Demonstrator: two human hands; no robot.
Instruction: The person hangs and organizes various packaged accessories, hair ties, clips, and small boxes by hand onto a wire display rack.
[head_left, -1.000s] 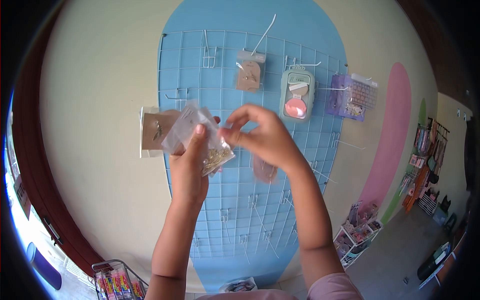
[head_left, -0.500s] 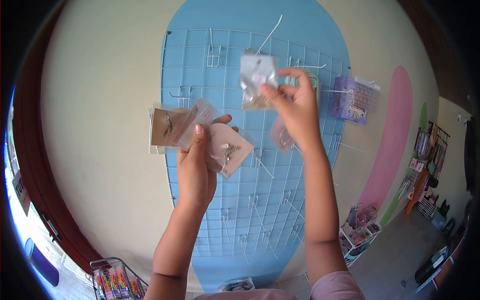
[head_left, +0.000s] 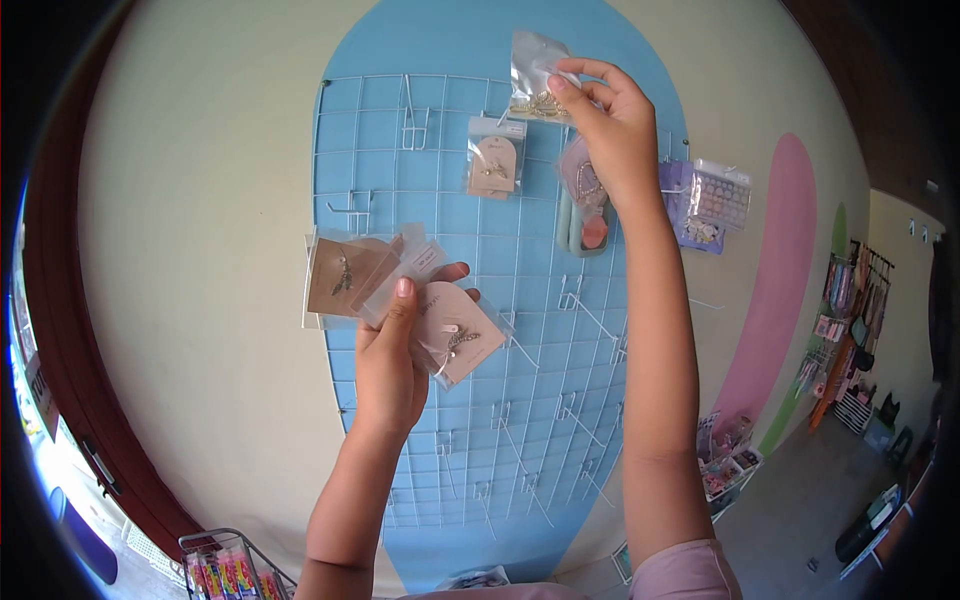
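Observation:
My left hand (head_left: pixel 392 350) grips several carded jewellery packets in clear plastic, fanned out; a brown card (head_left: pixel 338 275) shows at the left and a pale pink card (head_left: pixel 458 335) at the right, each with a silvery piece. High on the right, my right hand (head_left: pixel 618 120) pinches a clear packet (head_left: pixel 535 75) with gold-coloured jewellery inside. Just below and left of it, a carded packet (head_left: pixel 493 165) hangs on the white wire grid (head_left: pixel 400 180). Beneath my right hand hangs a packet with a beaded loop (head_left: pixel 582 178), in front of a green item (head_left: pixel 575 235).
Bare hooks stick out from the grid's lower part. Purple packs (head_left: pixel 700 205) hang to the right. A wire basket of colourful packets (head_left: pixel 225 570) stands at bottom left; a white rack (head_left: pixel 730 465) of small goods stands at lower right.
My right hand has moved up and slightly right with its packet, and the hanging carded packet now shows. The left hand and its packets sit slightly lower in view.

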